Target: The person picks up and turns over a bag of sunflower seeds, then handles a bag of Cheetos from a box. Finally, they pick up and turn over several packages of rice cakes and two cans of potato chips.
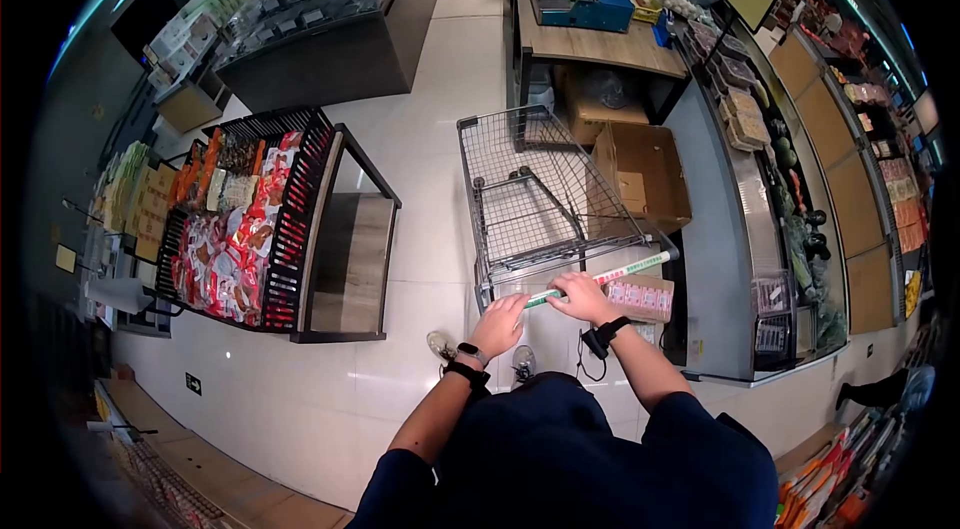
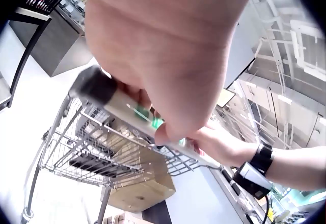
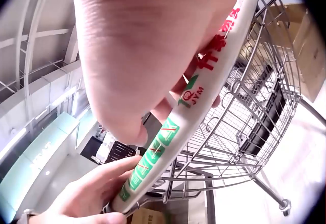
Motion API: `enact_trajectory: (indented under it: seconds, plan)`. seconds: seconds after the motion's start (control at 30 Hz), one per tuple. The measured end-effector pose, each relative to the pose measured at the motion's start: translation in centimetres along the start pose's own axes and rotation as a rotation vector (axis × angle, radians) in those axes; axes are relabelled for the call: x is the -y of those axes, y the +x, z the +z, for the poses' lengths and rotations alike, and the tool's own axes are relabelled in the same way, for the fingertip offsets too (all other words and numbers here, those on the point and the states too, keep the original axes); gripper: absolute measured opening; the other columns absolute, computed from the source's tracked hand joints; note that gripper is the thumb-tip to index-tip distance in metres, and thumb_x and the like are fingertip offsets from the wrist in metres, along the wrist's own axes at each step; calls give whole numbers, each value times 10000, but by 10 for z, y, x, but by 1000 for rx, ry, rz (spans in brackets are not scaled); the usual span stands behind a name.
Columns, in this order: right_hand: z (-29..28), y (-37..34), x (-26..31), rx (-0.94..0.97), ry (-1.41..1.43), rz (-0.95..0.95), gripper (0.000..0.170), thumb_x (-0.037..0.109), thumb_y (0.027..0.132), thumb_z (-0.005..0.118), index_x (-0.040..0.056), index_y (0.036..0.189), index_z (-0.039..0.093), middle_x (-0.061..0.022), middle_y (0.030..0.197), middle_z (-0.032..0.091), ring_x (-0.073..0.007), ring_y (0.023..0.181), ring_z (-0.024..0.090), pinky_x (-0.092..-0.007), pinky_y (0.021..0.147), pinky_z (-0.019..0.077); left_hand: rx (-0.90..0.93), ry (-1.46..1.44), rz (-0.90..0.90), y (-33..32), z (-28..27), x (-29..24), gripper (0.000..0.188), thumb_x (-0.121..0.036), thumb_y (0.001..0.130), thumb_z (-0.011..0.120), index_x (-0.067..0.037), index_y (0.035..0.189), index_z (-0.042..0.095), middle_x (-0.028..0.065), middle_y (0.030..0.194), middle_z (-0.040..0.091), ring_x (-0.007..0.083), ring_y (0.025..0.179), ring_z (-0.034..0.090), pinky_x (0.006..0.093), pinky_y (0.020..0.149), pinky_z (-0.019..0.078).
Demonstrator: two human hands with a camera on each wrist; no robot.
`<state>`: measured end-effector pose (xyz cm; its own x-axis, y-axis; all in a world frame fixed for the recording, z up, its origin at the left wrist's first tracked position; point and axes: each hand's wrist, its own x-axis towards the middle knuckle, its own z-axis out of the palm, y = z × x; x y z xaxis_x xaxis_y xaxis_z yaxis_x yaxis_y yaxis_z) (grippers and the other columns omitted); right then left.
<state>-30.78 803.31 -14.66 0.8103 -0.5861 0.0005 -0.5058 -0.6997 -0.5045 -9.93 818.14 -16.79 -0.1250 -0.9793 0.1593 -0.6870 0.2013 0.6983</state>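
A wire shopping cart (image 1: 530,214) stands in front of the person, its basket bare in the head view. My left hand (image 1: 498,327) grips the left end of the white cart handle (image 1: 640,267); in the left wrist view its fingers curl round the bar beside the black end cap (image 2: 96,85). Close by on the same bar, my right hand (image 1: 583,297) holds on, its fingertips showing behind the handle in the right wrist view. Green pictograms and red lettering mark the handle (image 3: 175,122).
To the left, a black slatted crate (image 1: 300,219) of red packages sits on a stand. An open cardboard box (image 1: 650,169) stands right of the cart, under a wooden table (image 1: 600,44). A refrigerated produce case (image 1: 720,199) runs along the right. A tiled aisle (image 1: 440,79) leads forward.
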Motion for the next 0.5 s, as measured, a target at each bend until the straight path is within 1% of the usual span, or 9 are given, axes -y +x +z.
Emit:
enact_trajectory:
  seconds: [0.07,0.13,0.2,0.27,0.33,0.37,0.4,0.43,0.5]
  plan:
    - [-2,16,-1,44,-52,46,347,398,875,646,57,928,686,-134,929,674,-325,942,629,-434,872,461,66,-39,-20,4,-27,17,541,-96,829,609,-50,1358,508,171,1340,549,352,1259,497,446,1071,390]
    - [-3,26,-5,29,-62,132,370,416,887,637,50,859,680,-133,871,678,-328,872,643,-445,818,483,20,-59,-78,0,-58,42,494,-105,852,605,-44,1336,527,173,1304,574,355,1239,513,441,1054,412]
    - [-2,32,-5,-25,-72,187,384,409,900,624,42,806,686,-139,826,674,-346,825,646,-460,768,495,-5,-54,-61,-5,-98,76,463,-100,873,591,-28,1325,528,183,1289,582,356,1220,527,435,1038,431]
    - [3,42,-2,-40,-53,360,389,379,912,608,19,795,699,-186,822,668,-378,813,651,-475,759,506,12,-130,-245,-19,-140,111,451,-77,876,587,-12,1318,526,194,1269,591,363,1182,552,424,1024,445]
    - [13,56,3,-34,-38,473,384,353,916,601,9,788,716,-208,787,671,-396,777,656,-485,717,515,-55,-119,-216,-36,-166,169,450,-59,875,590,0,1317,522,202,1256,596,363,1142,581,415,989,473]
    - [13,67,19,27,-11,586,375,351,920,596,21,805,730,-208,773,681,-393,759,666,-481,694,523,-50,-135,-250,-43,-183,193,446,-55,878,597,-1,1316,528,202,1240,608,356,1107,605,411,965,488]
    - [25,76,30,14,34,597,372,373,921,602,37,835,738,-204,763,681,-390,754,670,-475,695,528,-35,-140,-341,-48,-202,207,416,-62,886,593,4,1294,549,204,1218,622,351,1096,615,412,947,497]
    - [30,88,47,68,90,596,397,423,933,572,78,840,746,-198,761,683,-399,764,670,-492,722,533,-31,-111,-376,-51,-219,224,394,-75,887,583,-1,1274,568,205,1213,631,359,1102,616,417,953,495]
    - [55,105,70,212,33,530,474,492,943,541,70,876,748,-181,793,701,-379,805,678,-485,769,512,-24,-74,-405,-51,-249,250,374,-87,888,574,-5,1253,586,205,1208,640,367,1109,618,422,959,493]
